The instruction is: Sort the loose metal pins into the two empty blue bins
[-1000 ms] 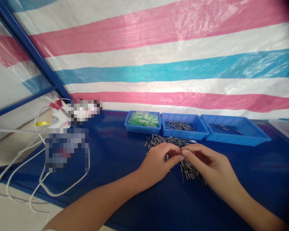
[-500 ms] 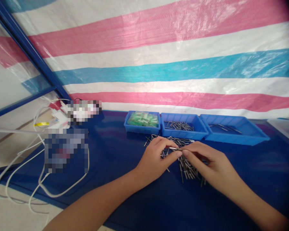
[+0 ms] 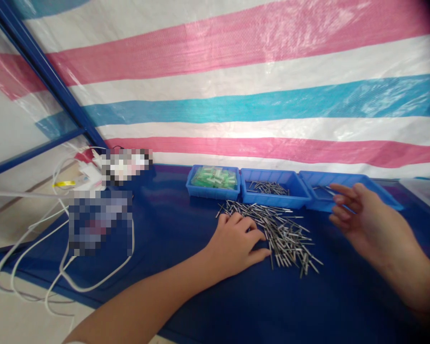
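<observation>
three trays (image 3: pixel 268 187) stand in a row behind the pin pile (image 3: pixel 283 234), cables (image 3: pixel 57 267) far left.

Backdrop was a striped tarp (image 3: pixel 236 95), pink/white/cyan, backlit. Blue frame post (image 3: pixel 43 71) at left. Desk (image 3: pixel 165 229) had dark blue cover.

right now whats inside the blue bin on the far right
A few metal pins lie in the far-right blue bin. The right hand, raised in front, covers part of its floor; what lies there cannot be seen.
</observation>
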Tool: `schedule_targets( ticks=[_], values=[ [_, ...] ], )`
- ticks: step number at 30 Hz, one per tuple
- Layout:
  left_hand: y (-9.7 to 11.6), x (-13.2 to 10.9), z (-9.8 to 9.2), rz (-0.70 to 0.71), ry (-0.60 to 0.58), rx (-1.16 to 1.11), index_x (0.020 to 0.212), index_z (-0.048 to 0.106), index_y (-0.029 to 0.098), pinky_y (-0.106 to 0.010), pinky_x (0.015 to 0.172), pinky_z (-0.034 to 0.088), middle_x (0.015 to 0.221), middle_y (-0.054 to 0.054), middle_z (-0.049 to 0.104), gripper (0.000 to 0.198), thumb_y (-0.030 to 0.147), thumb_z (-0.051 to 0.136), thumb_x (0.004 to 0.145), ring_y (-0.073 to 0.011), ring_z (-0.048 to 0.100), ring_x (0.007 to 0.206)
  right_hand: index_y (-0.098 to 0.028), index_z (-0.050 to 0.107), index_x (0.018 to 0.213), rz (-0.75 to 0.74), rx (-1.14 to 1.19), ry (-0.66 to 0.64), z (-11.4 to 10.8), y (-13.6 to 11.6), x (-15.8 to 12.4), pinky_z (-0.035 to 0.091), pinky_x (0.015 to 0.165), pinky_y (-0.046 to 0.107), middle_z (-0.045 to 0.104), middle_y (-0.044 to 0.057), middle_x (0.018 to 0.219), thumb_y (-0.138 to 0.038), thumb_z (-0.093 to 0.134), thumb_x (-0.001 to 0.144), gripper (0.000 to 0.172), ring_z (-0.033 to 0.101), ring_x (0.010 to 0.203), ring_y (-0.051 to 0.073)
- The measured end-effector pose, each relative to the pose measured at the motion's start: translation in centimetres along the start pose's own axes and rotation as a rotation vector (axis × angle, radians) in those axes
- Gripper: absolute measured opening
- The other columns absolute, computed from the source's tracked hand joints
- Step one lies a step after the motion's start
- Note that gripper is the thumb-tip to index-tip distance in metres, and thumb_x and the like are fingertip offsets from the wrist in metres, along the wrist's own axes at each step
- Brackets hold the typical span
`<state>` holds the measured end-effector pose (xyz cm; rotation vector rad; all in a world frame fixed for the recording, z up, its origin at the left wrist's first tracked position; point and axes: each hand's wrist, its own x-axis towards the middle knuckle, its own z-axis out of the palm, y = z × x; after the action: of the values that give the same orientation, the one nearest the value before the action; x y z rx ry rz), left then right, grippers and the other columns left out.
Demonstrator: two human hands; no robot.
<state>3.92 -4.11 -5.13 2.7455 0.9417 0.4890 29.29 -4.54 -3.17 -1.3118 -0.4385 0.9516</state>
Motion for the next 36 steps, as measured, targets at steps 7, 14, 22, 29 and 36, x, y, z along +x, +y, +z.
schedule_targets(
  ticks=[7,14,22,29,36],
  values=[
    [0.1,0.1,0.3,0.014,-0.002,0.047,0.092,0.066,0.023,-0.036,0.078,0.029,0.100,-0.001,0.064,0.020,0.034,0.050,0.094,-0.0183,0.050,0.094,-0.018,0.068,0.084,-0.026,-0.084,-0.128,0.9,1.0,-1.3,0.026,0.038,0.025,0.048,-0.002,0.065,-0.037,0.069,0.073,0.022,0.035,0.046,0.007],
    [0.0,0.0,-1.0,-0.036,0.003,0.152,0.094,0.064,0.020,-0.039,0.077,0.029,0.099,-0.006,0.063,0.020,0.035,0.051,0.089,-0.0231,0.049,0.095,-0.018,0.068,0.082,-0.130,-0.243,-0.258,1.3,2.2,-2.8,0.029,0.041,0.024,0.050,0.000,0.066,-0.041,0.069,0.076,0.024,0.040,0.051,0.009],
    [-0.1,0.2,-1.0,-0.067,-0.051,0.176,0.092,0.061,0.020,-0.038,0.076,0.030,0.101,-0.005,0.063,0.019,0.028,0.045,0.094,-0.0211,0.050,0.094,-0.018,0.067,0.083,-0.271,-0.564,-0.397,1.5,3.3,-3.6,0.036,0.047,0.024,0.054,0.000,0.066,-0.048,0.060,0.081,0.031,0.045,0.055,0.011],
    [0.1,0.6,-0.8,-0.175,0.115,-0.215,0.096,0.060,0.021,-0.032,0.080,0.037,0.101,0.000,0.068,0.017,0.029,0.045,0.096,-0.0164,0.058,0.093,-0.022,0.067,0.096,-0.433,-0.764,-0.608,2.0,4.5,-5.1,0.045,0.058,0.028,0.065,0.003,0.078,-0.046,0.062,0.081,0.028,0.056,0.065,0.016],
    [0.5,0.8,-1.0,-0.203,0.221,-0.526,0.092,0.065,0.018,-0.024,0.078,0.045,0.090,-0.001,0.070,0.014,0.030,0.060,0.088,-0.0139,0.063,0.080,-0.023,0.067,0.092,-0.456,-0.682,-0.622,2.1,4.7,-5.9,0.048,0.060,0.026,0.068,0.004,0.089,-0.040,0.060,0.085,0.020,0.060,0.074,0.017]
  ],
)
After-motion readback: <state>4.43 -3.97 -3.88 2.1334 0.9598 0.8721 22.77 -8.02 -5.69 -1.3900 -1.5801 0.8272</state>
